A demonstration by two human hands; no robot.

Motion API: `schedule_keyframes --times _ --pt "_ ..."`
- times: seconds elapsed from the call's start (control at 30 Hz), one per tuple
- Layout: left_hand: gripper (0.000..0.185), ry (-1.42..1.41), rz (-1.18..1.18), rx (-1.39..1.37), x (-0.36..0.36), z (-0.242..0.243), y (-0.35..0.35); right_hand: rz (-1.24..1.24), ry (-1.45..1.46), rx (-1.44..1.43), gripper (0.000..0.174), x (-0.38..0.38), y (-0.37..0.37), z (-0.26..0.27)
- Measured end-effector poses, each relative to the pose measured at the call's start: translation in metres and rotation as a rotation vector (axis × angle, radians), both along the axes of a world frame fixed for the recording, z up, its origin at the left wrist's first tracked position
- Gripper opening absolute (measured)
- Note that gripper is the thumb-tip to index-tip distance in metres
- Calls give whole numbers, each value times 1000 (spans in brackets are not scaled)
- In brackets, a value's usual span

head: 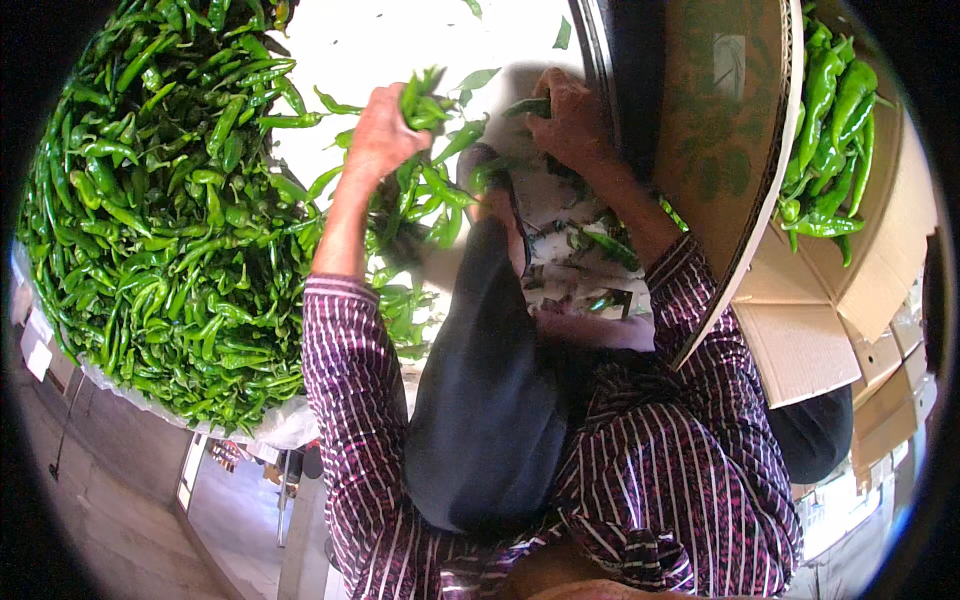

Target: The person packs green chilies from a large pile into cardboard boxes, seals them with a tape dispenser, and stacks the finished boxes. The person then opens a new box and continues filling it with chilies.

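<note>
My left hand (386,135) is closed around a small bunch of green chili peppers (426,109), whose tips stick out past the thumb. Right of it, in shade, my right hand (574,124) has its fingers curled about a dark green chili pepper (528,107). Below my left hand, more loose green peppers (439,187) lie on the white surface (360,37) beside my foot. A large heap of green chili peppers (187,225) fills the left side, reaching close to my left forearm.
A cardboard box (720,150) stands against my right forearm, its near wall upright. Green peppers (832,135) lie inside, and its flaps (795,345) spread open. My bent leg (487,375) rises between my arms. Leaf and pepper scraps (600,244) litter the surface beyond it.
</note>
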State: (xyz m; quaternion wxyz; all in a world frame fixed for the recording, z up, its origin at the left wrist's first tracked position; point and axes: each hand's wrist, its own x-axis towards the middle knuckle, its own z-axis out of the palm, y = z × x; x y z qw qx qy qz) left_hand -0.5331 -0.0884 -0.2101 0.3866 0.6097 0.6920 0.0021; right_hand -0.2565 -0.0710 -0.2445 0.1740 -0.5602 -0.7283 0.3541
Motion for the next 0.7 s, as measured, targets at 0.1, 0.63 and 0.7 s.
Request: schedule_keyframes --times 0.1,0.63,0.7 --pt "75 167 -215 131 23 -40 -48 54 -131 -316 39 1 -7 28" --pt "80 -485 607 -211 -4 54 -13 125 -433 -312 35 -9 -6 12" --pt "88 -574 703 -262 4 48 -26 119 -302 -554 36 -6 2 50"
